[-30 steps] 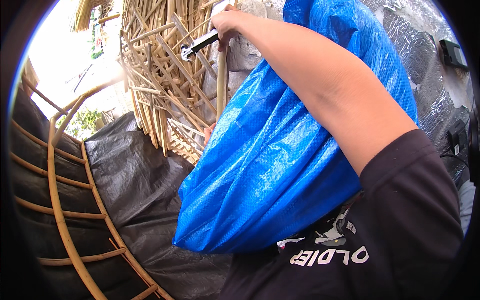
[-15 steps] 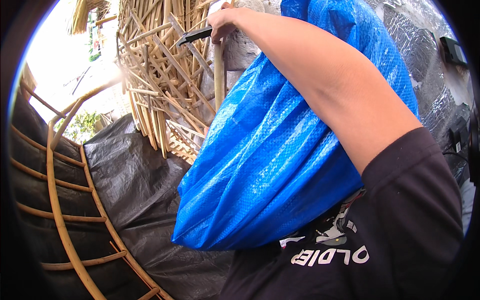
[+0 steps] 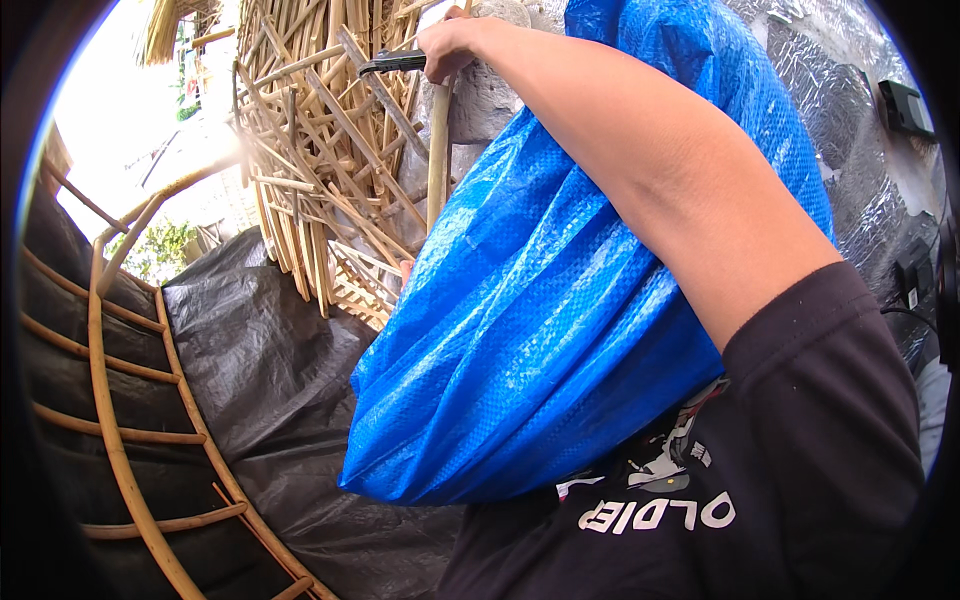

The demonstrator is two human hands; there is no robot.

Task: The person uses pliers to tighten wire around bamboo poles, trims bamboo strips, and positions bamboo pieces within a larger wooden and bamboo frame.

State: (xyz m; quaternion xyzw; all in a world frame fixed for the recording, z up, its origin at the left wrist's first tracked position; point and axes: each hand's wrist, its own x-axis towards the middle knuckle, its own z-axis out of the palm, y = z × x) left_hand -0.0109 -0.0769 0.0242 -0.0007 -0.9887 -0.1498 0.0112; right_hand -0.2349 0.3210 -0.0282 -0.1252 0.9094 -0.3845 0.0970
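Observation:
My right hand [image 3: 447, 48] is raised at the top middle, its fingers closed around a black tool. The tool's slim black end [image 3: 392, 63] sticks out leftward; its other end is hidden, so its kind does not show. Just beneath this hand stands a thin wooden pole [image 3: 438, 155]. A large sheet of blue woven tarp [image 3: 540, 340] hangs in folds below my right arm and over my front, covering much of the view. What looks like a fingertip of my left hand [image 3: 406, 268] peeks past the tarp's left edge; the rest of that hand is hidden.
Bundled dry sticks [image 3: 320, 130] hang at the upper left. Black plastic sheeting [image 3: 270, 350] spreads below them, beside a wooden ladder-like frame [image 3: 115, 420]. Silver foil sheeting [image 3: 845, 130] lines the upper right, with a black device [image 3: 908, 110] there.
The black tool in my right hand has tilted slightly, its free end now a little higher and more level. The tarp has shifted slightly, and the fingertip at its edge shows more.

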